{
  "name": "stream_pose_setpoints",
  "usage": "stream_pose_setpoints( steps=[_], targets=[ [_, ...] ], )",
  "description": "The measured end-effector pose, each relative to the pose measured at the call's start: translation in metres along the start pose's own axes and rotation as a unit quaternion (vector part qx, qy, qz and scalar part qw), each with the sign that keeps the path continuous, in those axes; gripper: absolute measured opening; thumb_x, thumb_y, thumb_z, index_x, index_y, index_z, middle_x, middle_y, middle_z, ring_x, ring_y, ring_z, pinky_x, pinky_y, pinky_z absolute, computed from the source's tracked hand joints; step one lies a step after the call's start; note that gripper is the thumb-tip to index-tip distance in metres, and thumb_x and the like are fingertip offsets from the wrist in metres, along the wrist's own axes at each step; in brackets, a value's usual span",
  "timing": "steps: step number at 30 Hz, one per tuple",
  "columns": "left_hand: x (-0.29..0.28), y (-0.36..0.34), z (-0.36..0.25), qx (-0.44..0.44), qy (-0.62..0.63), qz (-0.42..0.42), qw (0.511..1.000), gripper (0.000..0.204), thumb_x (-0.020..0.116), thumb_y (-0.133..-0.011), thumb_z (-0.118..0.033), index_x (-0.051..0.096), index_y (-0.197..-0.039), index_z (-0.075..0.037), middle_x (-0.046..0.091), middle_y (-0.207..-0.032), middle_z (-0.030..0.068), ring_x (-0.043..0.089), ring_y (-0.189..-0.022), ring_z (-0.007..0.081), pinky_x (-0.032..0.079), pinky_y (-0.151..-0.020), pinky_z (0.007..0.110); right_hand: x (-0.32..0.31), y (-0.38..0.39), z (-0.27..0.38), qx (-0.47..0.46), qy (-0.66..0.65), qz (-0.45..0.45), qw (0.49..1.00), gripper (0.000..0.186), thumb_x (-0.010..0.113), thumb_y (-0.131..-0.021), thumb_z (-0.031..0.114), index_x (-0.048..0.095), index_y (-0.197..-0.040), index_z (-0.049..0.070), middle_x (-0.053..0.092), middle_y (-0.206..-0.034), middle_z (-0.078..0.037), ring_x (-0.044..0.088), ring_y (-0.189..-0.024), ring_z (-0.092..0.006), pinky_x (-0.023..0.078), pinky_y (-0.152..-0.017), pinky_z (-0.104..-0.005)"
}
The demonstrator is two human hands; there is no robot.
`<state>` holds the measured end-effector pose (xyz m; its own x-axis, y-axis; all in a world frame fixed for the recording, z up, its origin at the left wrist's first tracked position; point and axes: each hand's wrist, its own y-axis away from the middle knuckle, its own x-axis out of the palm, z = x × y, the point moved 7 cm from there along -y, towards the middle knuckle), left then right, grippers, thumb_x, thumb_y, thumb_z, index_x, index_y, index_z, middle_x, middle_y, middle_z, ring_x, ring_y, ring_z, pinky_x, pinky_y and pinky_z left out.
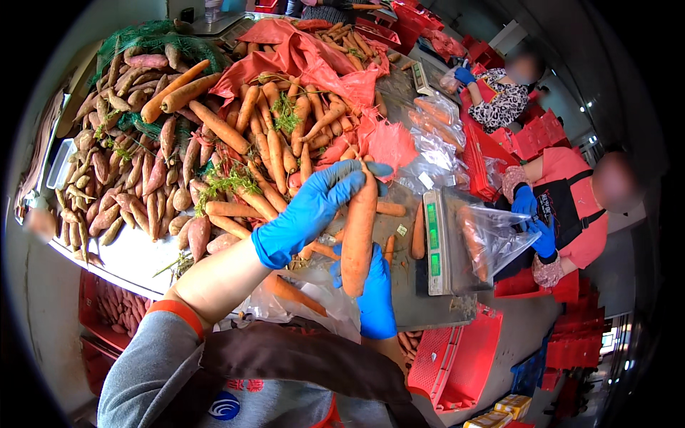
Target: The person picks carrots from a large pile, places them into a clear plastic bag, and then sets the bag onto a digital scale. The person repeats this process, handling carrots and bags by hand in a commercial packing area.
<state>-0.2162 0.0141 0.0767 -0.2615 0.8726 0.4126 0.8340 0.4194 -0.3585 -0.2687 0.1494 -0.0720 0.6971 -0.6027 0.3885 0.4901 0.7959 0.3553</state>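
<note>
Pinched at its upper end by the left fingers (347, 187) above the counter (410, 294), the carrot (359, 239) should be stiff, fairly heavy, best held mid-length; whether the right fingers (376, 274) grip, I cannot tell

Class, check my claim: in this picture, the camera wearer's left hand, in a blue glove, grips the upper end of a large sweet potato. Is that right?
Not quite: the thing gripped is a large carrot, as the head view shows. The left hand, in a blue glove, does grip its upper end.
</note>
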Motion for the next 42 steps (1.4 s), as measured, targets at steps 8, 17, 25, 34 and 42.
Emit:
stream_pose_setpoints(
  steps=[8,17,25,34,42],
  targets=[
    [-0.01,-0.006,0.018,-0.079,0.039,0.014,0.996,0.034,0.046,-0.095,-0.029,0.061,-0.088,0.001,0.064,-0.088,0.0109,0.06,-0.083,0.0179,0.047,-0.082,0.03,-0.024,0.019,0.006,-0.093,0.065,-0.104,0.988,0.049,0.048,-0.092,0.043,0.058,-0.097,-0.005,0.063,-0.077,-0.014,0.059,-0.059,-0.0212,0.049,-0.052,-0.0341],
    [-0.002,-0.001,0.016,-0.108,0.125,0.029,0.986,0.047,0.041,-0.094,-0.04,0.057,-0.106,0.003,0.062,-0.097,0.0113,0.058,-0.091,0.0179,0.045,-0.084,0.029,-0.029,0.018,0.004,-0.087,0.088,-0.079,0.989,0.054,0.04,-0.094,0.046,0.056,-0.104,-0.004,0.064,-0.083,-0.018,0.061,-0.061,-0.0233,0.049,-0.051,-0.034],
    [-0.007,-0.001,0.022,-0.114,0.069,0.082,0.988,0.048,0.06,-0.087,-0.031,0.051,-0.119,0.003,0.058,-0.114,0.0128,0.054,-0.108,0.0197,0.04,-0.097,0.033,0.011,0.026,0.014,0.019,-0.084,0.085,0.993,0.058,0.035,-0.093,0.051,0.054,-0.11,-0.001,0.063,-0.083,-0.013,0.059,-0.064,-0.0209,0.049,-0.053,-0.032],
    [-0.029,-0.005,0.035,-0.141,-0.051,-0.035,0.988,0.037,0.061,-0.087,-0.022,0.054,-0.112,0.004,0.064,-0.098,0.0125,0.062,-0.093,0.0195,0.049,-0.085,0.032,0.03,0.037,0.038,-0.061,0.024,0.12,0.991,0.056,0.056,-0.086,0.042,0.046,-0.122,0.0,0.061,-0.09,-0.01,0.06,-0.072,-0.0169,0.05,-0.063,-0.0284],
    [-0.016,0.008,0.045,-0.101,-0.093,0.029,0.99,0.063,0.065,-0.084,-0.023,0.034,-0.134,0.0,0.053,-0.12,0.013,0.05,-0.113,0.0187,0.038,-0.098,0.033,0.026,0.034,0.026,-0.052,0.028,0.063,0.996,0.061,0.065,-0.082,0.03,0.04,-0.128,-0.002,0.059,-0.096,-0.013,0.059,-0.077,-0.0194,0.05,-0.066,-0.0313]
  ],
)
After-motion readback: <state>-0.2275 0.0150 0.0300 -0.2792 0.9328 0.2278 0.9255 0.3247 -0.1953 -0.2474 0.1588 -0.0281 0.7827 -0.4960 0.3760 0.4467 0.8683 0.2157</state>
